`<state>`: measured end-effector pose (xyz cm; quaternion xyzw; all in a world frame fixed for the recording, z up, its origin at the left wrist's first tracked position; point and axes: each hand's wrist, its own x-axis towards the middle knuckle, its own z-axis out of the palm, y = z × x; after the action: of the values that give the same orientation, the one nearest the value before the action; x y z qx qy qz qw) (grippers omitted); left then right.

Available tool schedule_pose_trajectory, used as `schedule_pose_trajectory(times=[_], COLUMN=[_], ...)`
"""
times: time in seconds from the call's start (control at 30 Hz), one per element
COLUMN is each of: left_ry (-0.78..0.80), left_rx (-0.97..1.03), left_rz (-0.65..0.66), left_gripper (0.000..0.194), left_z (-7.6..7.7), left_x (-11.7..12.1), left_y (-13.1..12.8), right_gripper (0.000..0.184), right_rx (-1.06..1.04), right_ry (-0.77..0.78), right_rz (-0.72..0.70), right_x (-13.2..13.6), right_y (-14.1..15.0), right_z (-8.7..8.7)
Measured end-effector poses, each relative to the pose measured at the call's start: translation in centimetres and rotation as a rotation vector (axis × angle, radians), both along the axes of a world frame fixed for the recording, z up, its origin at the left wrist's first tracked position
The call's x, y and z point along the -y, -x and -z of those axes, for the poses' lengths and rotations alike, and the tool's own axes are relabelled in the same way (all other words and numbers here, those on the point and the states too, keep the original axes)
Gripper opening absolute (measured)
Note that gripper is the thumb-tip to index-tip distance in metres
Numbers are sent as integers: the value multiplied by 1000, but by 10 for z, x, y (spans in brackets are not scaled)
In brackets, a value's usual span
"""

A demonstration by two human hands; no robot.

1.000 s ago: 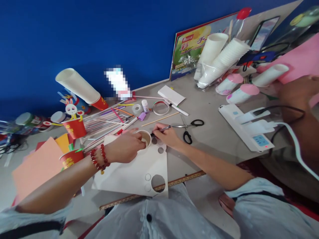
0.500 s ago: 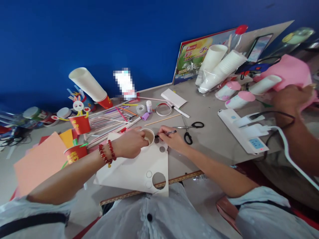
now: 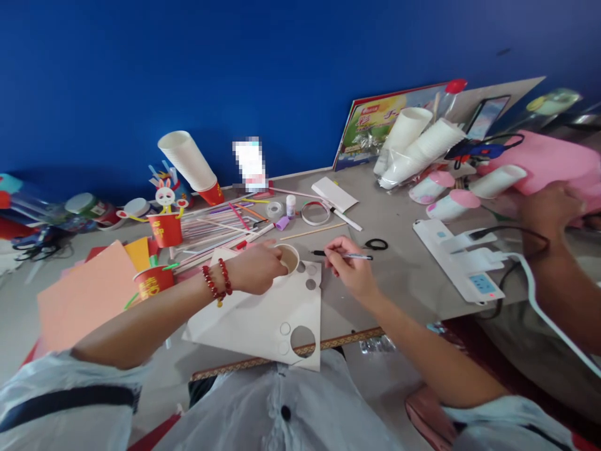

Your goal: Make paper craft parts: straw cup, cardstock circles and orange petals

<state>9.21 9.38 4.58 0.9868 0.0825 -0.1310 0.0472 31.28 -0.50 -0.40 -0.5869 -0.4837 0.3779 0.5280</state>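
My left hand is closed on the rim of a paper cup, which stands on a sheet of white card. Several round holes and drawn circles mark that card along its right side. Off the card to the right, my right hand grips a pen, its tip pointing left toward the cup with a gap between. Behind that hand lie scissors, mostly hidden, with one black handle loop showing.
Straws, a glue stick and tape rolls lie behind the card. A red rabbit cup and coloured paper are at left. At right are stacked cups, a power strip and another person's hand at pink paper.
My right hand has drawn the pen back from the cup's edge, moving right and over the scissors. The left hand stays on the cup. The whole view has shifted slightly.
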Motion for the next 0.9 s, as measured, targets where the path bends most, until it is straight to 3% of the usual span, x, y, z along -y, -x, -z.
schedule_pose_trajectory(times=[0.13,0.27,0.4,0.53,0.7,0.9], left_ry=[7,20,15,18,33,33], left_rx=[-36,-56,-81,-89,-109,-73], left_rz=[-27,32,67,78,69,63], left_gripper=[22,20,20,20,19,19], left_z=[-2,-4,-4,-3,-2,1], left_x=[-1,-3,-6,-7,-8,-9], left_y=[-2,-4,-5,-5,-7,-5], right_gripper=[10,11,20,22,22,21], right_rx=[258,469,626,860,1154,1288], right_ry=[-148,-260,-322,-417,-471,-493], right_rz=[-22,-294,-395,-367,-343,-315], right_x=[22,44,46,36,28,24], right_y=[6,25,51,69,81,85], right_z=[-20,-25,-9,8,17,32])
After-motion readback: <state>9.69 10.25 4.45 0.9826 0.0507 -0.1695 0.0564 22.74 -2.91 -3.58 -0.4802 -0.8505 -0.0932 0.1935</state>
